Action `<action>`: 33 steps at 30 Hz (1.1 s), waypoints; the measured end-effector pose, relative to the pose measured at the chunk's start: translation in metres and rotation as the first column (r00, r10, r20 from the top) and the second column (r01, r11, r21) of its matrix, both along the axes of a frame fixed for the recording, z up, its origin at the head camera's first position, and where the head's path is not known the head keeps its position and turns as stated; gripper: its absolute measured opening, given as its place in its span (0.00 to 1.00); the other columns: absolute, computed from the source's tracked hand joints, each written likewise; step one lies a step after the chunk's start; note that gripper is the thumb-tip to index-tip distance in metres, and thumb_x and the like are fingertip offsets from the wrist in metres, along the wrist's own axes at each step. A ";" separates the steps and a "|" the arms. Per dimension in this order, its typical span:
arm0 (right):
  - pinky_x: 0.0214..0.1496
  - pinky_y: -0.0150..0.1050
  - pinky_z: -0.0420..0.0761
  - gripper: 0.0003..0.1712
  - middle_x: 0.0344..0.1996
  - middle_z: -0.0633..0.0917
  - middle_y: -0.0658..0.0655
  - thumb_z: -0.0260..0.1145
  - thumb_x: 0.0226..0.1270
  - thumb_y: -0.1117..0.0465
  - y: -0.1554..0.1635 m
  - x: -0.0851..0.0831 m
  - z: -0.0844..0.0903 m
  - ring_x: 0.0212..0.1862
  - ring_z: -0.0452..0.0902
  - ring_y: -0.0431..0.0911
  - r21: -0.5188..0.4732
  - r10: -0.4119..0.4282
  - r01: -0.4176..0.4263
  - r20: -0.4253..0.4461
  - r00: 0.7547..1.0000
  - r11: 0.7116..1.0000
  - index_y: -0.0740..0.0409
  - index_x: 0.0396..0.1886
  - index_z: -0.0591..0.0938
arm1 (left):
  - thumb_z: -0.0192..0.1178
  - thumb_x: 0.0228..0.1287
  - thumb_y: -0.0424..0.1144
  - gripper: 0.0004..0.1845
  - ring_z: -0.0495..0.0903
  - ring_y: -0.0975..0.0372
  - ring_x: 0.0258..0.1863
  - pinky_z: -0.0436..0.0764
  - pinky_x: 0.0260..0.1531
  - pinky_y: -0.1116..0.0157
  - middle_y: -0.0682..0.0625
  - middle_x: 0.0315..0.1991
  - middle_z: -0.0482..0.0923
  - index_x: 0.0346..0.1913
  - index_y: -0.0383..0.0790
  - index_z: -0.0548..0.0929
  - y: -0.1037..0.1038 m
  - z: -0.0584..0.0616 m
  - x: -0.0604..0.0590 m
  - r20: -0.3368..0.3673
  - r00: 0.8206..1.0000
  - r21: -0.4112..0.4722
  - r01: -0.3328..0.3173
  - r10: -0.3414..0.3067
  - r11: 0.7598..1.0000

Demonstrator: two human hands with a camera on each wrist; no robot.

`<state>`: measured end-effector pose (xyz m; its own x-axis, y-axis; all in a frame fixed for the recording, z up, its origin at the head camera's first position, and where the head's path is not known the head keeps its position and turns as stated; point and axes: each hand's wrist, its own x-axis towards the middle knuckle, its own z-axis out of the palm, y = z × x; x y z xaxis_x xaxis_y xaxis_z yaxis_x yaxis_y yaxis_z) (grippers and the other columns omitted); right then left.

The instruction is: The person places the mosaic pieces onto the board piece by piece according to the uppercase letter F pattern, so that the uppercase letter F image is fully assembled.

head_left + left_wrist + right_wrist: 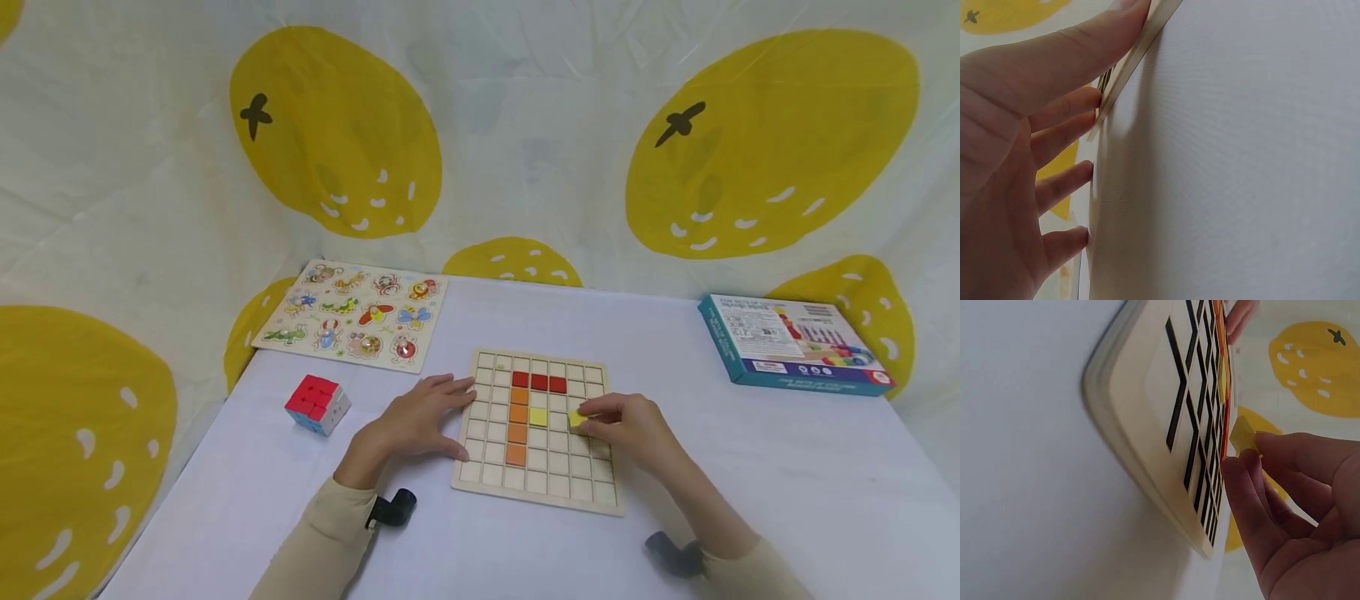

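A wooden grid board [495,477] lies on the white table, with red tiles [538,382] in a short row and orange tiles [517,433] in a column below its left end. One yellow tile [538,417] sits in a cell beside the orange column. My right hand [630,429] pinches another yellow tile [1243,435] between thumb and fingertips, over the board's right part. At the board's left edge rests my left hand [416,421], fingers spread and fairly straight, thumb and fingertips touching the rim.
A red-topped puzzle cube [318,404] stands left of my left hand. Behind it lies an insect picture puzzle board [352,317]. A teal-edged box [795,343] lies at the back right. A fruit-printed cloth [532,167] hangs behind the table.
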<state>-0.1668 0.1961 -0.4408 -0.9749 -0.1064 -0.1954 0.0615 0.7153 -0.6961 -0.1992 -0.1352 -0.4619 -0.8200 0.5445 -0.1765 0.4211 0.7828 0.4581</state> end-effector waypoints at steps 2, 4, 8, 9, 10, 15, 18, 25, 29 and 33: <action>0.38 0.26 0.79 0.15 0.46 0.91 0.58 0.77 0.61 0.59 -0.005 -0.002 0.000 0.41 0.82 0.43 -0.004 0.006 -0.006 -0.002 1.000 1.000 0.56 0.47 0.90 | 0.78 0.48 0.59 0.49 0.55 0.51 0.82 0.69 0.73 0.41 0.58 0.80 0.61 0.75 0.51 0.72 0.000 0.000 0.000 0.001 1.000 0.001 -0.002 0.002 1.000; 0.39 0.26 0.80 0.13 0.46 0.91 0.58 0.76 0.61 0.61 -0.010 -0.003 -0.001 0.41 0.83 0.43 -0.001 0.016 -0.016 -0.012 1.000 1.000 0.56 0.46 0.91 | 0.79 0.48 0.59 0.49 0.55 0.51 0.82 0.69 0.73 0.42 0.58 0.80 0.61 0.75 0.51 0.72 0.000 0.000 0.000 0.002 1.000 -0.001 -0.002 0.002 1.000; 0.39 0.26 0.80 0.12 0.45 0.91 0.57 0.75 0.62 0.63 -0.017 -0.005 -0.005 0.39 0.81 0.42 0.017 0.013 -0.013 -0.003 1.000 1.000 0.56 0.45 0.91 | 0.79 0.48 0.58 0.49 0.55 0.51 0.82 0.69 0.73 0.42 0.58 0.80 0.61 0.75 0.51 0.72 0.001 0.001 0.000 0.003 1.000 -0.003 -0.003 0.003 1.000; 0.38 0.27 0.80 0.11 0.45 0.90 0.57 0.75 0.62 0.63 -0.018 -0.005 -0.007 0.39 0.81 0.42 0.024 0.008 -0.008 0.000 1.000 1.000 0.55 0.45 0.91 | 0.79 0.48 0.58 0.49 0.55 0.51 0.82 0.69 0.73 0.41 0.58 0.80 0.61 0.75 0.51 0.72 0.001 0.001 0.000 0.003 1.000 -0.001 -0.002 0.002 1.000; 0.37 0.27 0.80 0.11 0.45 0.90 0.56 0.75 0.62 0.64 -0.019 -0.005 -0.008 0.38 0.80 0.42 0.030 0.003 -0.003 0.003 1.000 1.000 0.55 0.45 0.91 | 0.79 0.48 0.58 0.49 0.55 0.51 0.82 0.69 0.73 0.41 0.58 0.80 0.61 0.75 0.51 0.72 0.001 0.001 0.000 0.003 1.000 -0.002 -0.002 0.002 1.000; 0.36 0.27 0.80 0.11 0.44 0.91 0.56 0.75 0.61 0.65 -0.021 -0.005 -0.011 0.36 0.79 0.43 0.049 -0.005 0.005 -0.009 1.000 0.999 0.55 0.44 0.91 | 0.79 0.48 0.58 0.49 0.55 0.50 0.82 0.69 0.73 0.42 0.57 0.80 0.61 0.75 0.51 0.72 0.000 0.001 -0.001 -0.001 1.000 0.000 0.004 -0.004 1.000; 0.36 0.25 0.80 0.11 0.44 0.91 0.57 0.75 0.61 0.66 -0.021 -0.006 -0.012 0.36 0.80 0.42 0.063 0.010 -0.008 -0.036 0.999 0.998 0.55 0.44 0.91 | 0.79 0.48 0.58 0.49 0.55 0.50 0.82 0.69 0.73 0.42 0.57 0.80 0.61 0.75 0.50 0.72 0.000 0.001 -0.001 -0.001 1.000 -0.003 0.007 -0.007 1.000; 0.37 0.24 0.80 0.12 0.43 0.92 0.57 0.77 0.58 0.65 -0.023 -0.008 -0.015 0.36 0.81 0.41 0.098 0.043 -0.033 -0.102 0.994 0.995 0.56 0.43 0.92 | 0.79 0.48 0.59 0.49 0.55 0.50 0.82 0.69 0.73 0.41 0.57 0.81 0.61 0.75 0.50 0.72 0.000 0.000 -0.001 0.000 1.000 -0.008 0.005 -0.005 1.000; 0.36 0.24 0.79 0.13 0.40 0.92 0.56 0.78 0.57 0.65 -0.026 -0.006 -0.016 0.34 0.81 0.40 0.118 0.038 -0.025 -0.112 0.993 0.993 0.57 0.43 0.92 | 0.78 0.48 0.60 0.49 0.55 0.51 0.82 0.69 0.73 0.42 0.59 0.81 0.60 0.75 0.52 0.71 0.000 -0.001 -0.001 -0.003 1.000 -0.015 -0.001 0.001 1.000; 0.35 0.24 0.80 0.13 0.39 0.92 0.56 0.79 0.56 0.65 -0.027 -0.006 -0.016 0.33 0.82 0.39 0.133 0.040 -0.023 -0.129 0.991 0.991 0.57 0.43 0.92 | 0.78 0.47 0.60 0.50 0.55 0.51 0.82 0.69 0.73 0.42 0.59 0.81 0.60 0.75 0.52 0.72 0.000 -0.002 -0.001 -0.002 1.000 -0.011 -0.001 0.001 1.000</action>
<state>-0.1723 0.1692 -0.4570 -0.9896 -0.1190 -0.0806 -0.0477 0.8011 -0.5966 -0.2001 -0.1350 -0.4634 -0.8212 0.5414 -0.1807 0.4212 0.7885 0.4482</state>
